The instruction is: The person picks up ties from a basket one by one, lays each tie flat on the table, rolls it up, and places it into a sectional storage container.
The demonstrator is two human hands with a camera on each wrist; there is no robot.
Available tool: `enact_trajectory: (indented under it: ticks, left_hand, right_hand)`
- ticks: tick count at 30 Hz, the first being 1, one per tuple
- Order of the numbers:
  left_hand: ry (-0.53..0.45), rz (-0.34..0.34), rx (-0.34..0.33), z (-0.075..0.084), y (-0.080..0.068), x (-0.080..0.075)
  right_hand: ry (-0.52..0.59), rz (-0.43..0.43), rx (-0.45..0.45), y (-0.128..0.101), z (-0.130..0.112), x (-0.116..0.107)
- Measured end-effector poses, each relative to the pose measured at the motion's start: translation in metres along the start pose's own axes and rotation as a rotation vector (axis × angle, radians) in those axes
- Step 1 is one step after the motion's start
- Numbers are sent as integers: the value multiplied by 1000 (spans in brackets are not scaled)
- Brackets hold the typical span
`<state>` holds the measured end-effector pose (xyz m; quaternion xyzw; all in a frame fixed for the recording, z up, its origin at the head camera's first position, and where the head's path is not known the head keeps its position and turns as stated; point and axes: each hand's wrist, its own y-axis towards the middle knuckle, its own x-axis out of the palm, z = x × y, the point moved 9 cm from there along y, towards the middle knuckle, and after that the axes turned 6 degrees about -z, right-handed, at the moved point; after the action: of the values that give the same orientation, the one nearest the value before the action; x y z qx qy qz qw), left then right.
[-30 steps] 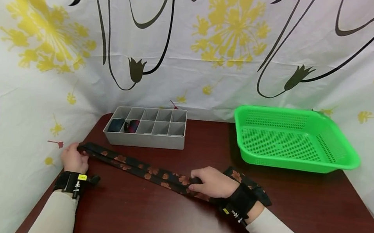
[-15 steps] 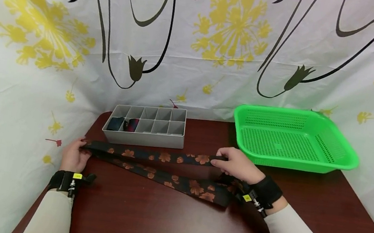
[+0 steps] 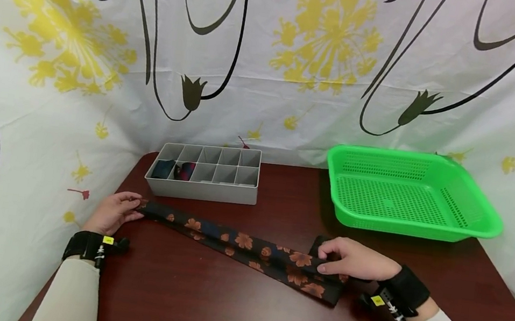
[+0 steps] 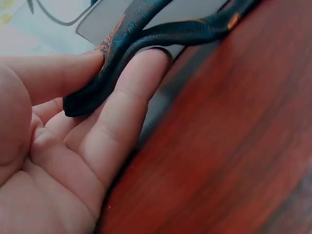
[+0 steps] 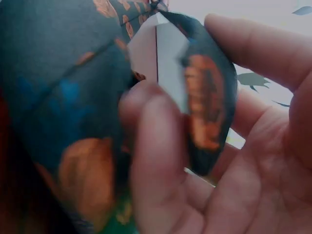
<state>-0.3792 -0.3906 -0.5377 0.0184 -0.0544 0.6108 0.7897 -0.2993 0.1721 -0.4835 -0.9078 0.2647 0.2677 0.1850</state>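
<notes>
Soft, light cloth is what the long dark necktie with orange flowers point(image 3: 246, 246) looks like, lying floppy in front of the grey divided box point(image 3: 207, 173), pinched at its ends by the left hand point(image 3: 111, 212) and right hand point(image 3: 354, 257).

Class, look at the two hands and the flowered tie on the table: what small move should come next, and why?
Probably the right hand should carry its end across toward the left hand, halving the tie again. The tie already lies doubled flat on the table, each hand pinches one end, and it looks far too long for a compartment of the grey box.
</notes>
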Motion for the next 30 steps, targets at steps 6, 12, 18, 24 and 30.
enact_trajectory:
  ticks: [6, 12, 18, 24, 30]
  left_hand:
    - [27, -1, -4, 1, -1, 4]
    - [-23, 90, 20, 2, -4, -5]
    - [-180, 136, 63, 2, -5, -8]
    - [-264, 40, 102, 5, -5, -1]
    - [-181, 50, 59, 3, -5, -2]
  right_hand:
    - [-25, -41, 0, -2, 2, 2]
    - [193, -188, -224, 2, -6, 14]
    - [342, -276, -319, 8, -12, 29]
    - [195, -197, -155, 6, 3, 18]
    - [164, -119, -150, -3, 15, -5]
